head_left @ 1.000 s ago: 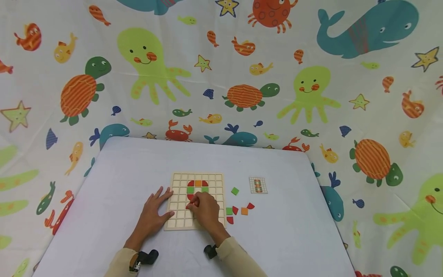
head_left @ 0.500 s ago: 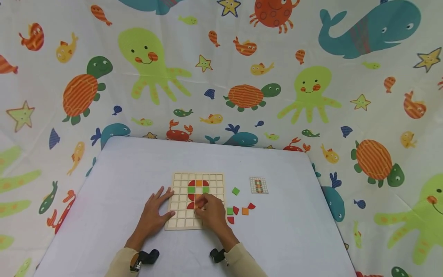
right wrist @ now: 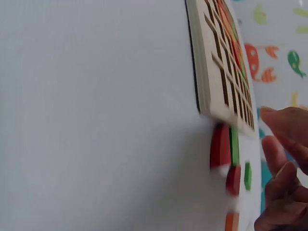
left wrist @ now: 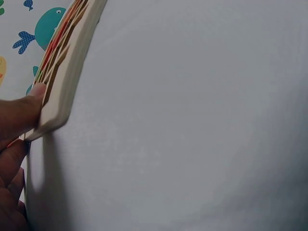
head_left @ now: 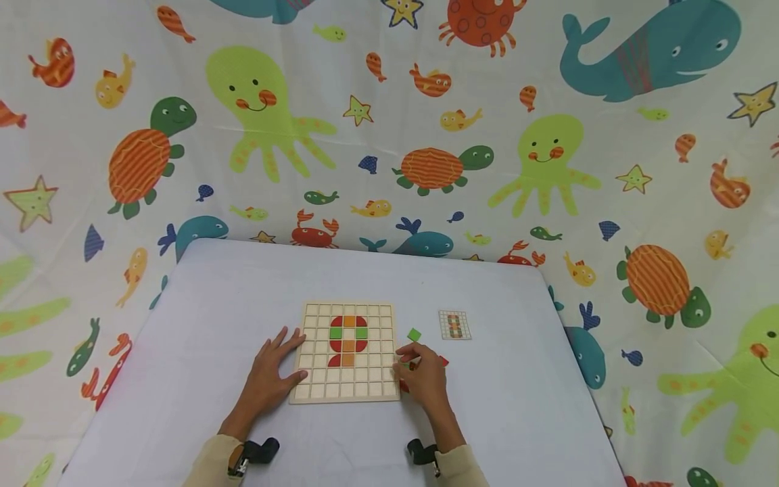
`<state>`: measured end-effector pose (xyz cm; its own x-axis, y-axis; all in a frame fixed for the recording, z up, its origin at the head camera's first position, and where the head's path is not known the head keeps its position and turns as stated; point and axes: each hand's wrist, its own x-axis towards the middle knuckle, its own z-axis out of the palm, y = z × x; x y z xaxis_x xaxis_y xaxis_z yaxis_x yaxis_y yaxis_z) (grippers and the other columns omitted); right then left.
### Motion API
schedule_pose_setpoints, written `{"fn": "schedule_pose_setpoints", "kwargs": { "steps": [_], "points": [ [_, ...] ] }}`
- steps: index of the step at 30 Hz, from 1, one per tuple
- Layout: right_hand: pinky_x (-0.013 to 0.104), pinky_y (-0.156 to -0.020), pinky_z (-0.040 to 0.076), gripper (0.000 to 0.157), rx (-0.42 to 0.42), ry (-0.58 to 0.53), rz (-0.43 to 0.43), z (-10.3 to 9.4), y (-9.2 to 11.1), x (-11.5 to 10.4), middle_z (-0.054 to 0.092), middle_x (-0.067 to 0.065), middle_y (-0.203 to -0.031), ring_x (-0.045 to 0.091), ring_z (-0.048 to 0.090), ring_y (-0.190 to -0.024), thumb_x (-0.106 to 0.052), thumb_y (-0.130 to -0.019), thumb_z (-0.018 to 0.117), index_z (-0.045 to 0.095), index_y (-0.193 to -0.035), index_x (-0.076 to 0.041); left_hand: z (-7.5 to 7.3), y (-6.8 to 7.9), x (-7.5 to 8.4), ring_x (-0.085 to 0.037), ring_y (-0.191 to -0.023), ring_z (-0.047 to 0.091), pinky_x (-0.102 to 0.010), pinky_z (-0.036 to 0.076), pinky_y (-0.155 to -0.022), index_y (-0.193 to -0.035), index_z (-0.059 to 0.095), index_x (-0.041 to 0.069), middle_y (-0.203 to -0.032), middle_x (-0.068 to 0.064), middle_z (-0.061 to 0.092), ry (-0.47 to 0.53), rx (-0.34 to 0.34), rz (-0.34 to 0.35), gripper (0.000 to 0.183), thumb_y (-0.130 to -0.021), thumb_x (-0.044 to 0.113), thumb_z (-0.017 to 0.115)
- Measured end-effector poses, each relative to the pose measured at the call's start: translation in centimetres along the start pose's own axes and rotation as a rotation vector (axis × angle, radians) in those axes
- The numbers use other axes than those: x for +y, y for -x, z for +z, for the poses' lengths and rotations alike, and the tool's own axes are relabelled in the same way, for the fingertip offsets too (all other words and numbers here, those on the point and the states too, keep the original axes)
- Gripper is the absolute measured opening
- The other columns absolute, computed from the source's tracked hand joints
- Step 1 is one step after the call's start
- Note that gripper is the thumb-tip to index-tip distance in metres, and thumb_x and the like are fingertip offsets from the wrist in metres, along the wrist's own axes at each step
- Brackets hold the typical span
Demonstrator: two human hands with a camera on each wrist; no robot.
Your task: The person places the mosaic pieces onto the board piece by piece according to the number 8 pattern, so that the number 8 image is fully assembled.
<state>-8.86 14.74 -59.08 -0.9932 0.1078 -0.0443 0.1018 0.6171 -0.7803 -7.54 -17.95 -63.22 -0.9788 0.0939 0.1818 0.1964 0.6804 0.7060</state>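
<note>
A wooden grid board [head_left: 310, 390] lies on the white table, with red, orange and green tiles set in its middle cells: a ring of tiles with one red and one orange below it. My left hand [head_left: 268, 375] rests at the board's left side, fingers spread, its thumb [left wrist: 21, 113] on the rim. Over the loose tiles just right of the board is my right hand [head_left: 424, 379], thumb and fingertips apart with nothing seen between them. It partly covers these tiles; the right wrist view shows a red tile [right wrist: 220, 147] and a green tile [right wrist: 234, 144] near the board's corner.
A small card [head_left: 455, 325] printed with a grid and coloured pattern lies to the right of the board. Beyond my right hand are a loose green tile [head_left: 414, 335] and a red tile [head_left: 445, 362]. A sea-animal cloth [head_left: 377, 101] hangs behind the table.
My right hand has let go of an orange tile, now in the cell beside the lower red one, and moved right to the loose tiles. The left hand stays put.
</note>
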Motion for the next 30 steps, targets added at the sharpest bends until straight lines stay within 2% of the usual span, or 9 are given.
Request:
{"fn": "schedule_pose_setpoints", "kwargs": {
  "steps": [3, 8, 12, 17, 20, 27, 30],
  "points": [
    [0.023, -0.064, 0.048, 0.025, 0.029, 0.047, 0.054, -1.1, 0.1, 0.8, 0.071, -0.001, -0.090, 0.014, 0.059, -0.079, -0.007, -0.081, 0.090, 0.080, -0.101, -0.019, 0.0, 0.0, 0.0, -0.053, -0.154, 0.035, -0.069, 0.023, -0.127, -0.149, 0.059, 0.006, -0.160, -0.022, 0.052, -0.003, 0.010, 0.010, 0.074, -0.082, 0.020, 0.088],
    [0.028, -0.070, 0.049, 0.024, 0.052, 0.166, 0.102, -2.1, 0.4, 1.5, 0.069, -0.001, -0.092, 0.016, 0.060, -0.084, -0.013, -0.081, 0.092, 0.081, -0.101, -0.018, -0.2, -0.2, 0.1, -0.051, -0.156, 0.033, -0.070, 0.021, -0.128, -0.150, 0.058, 0.008, -0.162, -0.019, 0.050, 0.001, -0.012, -0.015, 0.075, -0.082, 0.015, 0.088],
    [0.029, -0.066, 0.047, 0.022, 0.042, 0.228, 0.114, -2.2, 0.5, 1.8, 0.064, -0.001, -0.087, 0.016, 0.057, -0.080, -0.017, -0.080, 0.093, 0.080, -0.098, -0.017, -0.2, -0.3, 0.2, -0.051, -0.157, 0.032, -0.070, 0.020, -0.128, -0.151, 0.058, 0.008, -0.163, -0.018, 0.049, 0.010, -0.024, -0.028, 0.076, -0.082, 0.015, 0.088],
    [0.027, -0.066, 0.045, 0.026, 0.051, 0.231, 0.112, -1.7, 0.6, 2.1, 0.064, -0.002, -0.085, 0.015, 0.056, -0.079, -0.014, -0.083, 0.091, 0.069, -0.096, -0.019, -0.1, -0.2, 0.1, -0.051, -0.158, 0.031, -0.069, 0.020, -0.129, -0.151, 0.057, 0.008, -0.164, -0.019, 0.048, 0.016, -0.033, -0.037, 0.076, -0.083, 0.017, 0.088],
    [0.026, -0.065, 0.045, 0.029, 0.085, 0.204, 0.081, -1.2, 0.6, 2.1, 0.066, -0.005, -0.084, 0.013, 0.056, -0.078, -0.013, -0.084, 0.091, 0.066, -0.095, -0.021, -0.1, -0.1, 0.1, -0.052, -0.157, 0.032, -0.069, 0.020, -0.128, -0.151, 0.058, 0.007, -0.163, -0.020, 0.049, 0.011, -0.023, -0.027, 0.075, -0.083, 0.018, 0.087],
    [0.020, -0.053, 0.043, 0.022, 0.151, 0.103, -0.090, 0.7, 1.0, 1.1, 0.070, -0.008, -0.079, 0.008, 0.052, -0.065, -0.017, -0.082, 0.093, 0.076, -0.095, -0.022, 0.0, -0.1, 0.1, -0.052, -0.155, 0.034, -0.070, 0.022, -0.127, -0.150, 0.059, 0.006, -0.161, -0.020, 0.051, 0.001, -0.009, -0.012, 0.075, -0.082, 0.017, 0.088],
    [0.017, -0.055, 0.043, 0.020, 0.151, 0.089, -0.144, 1.9, 0.9, 0.4, 0.069, -0.009, -0.077, 0.005, 0.051, -0.066, -0.020, -0.082, 0.093, 0.079, -0.095, -0.022, 0.0, -0.2, 0.2, -0.051, -0.157, 0.033, -0.070, 0.022, -0.128, -0.151, 0.058, 0.008, -0.162, -0.019, 0.050, 0.002, -0.018, -0.021, 0.076, -0.082, 0.017, 0.088]
  ]
}}
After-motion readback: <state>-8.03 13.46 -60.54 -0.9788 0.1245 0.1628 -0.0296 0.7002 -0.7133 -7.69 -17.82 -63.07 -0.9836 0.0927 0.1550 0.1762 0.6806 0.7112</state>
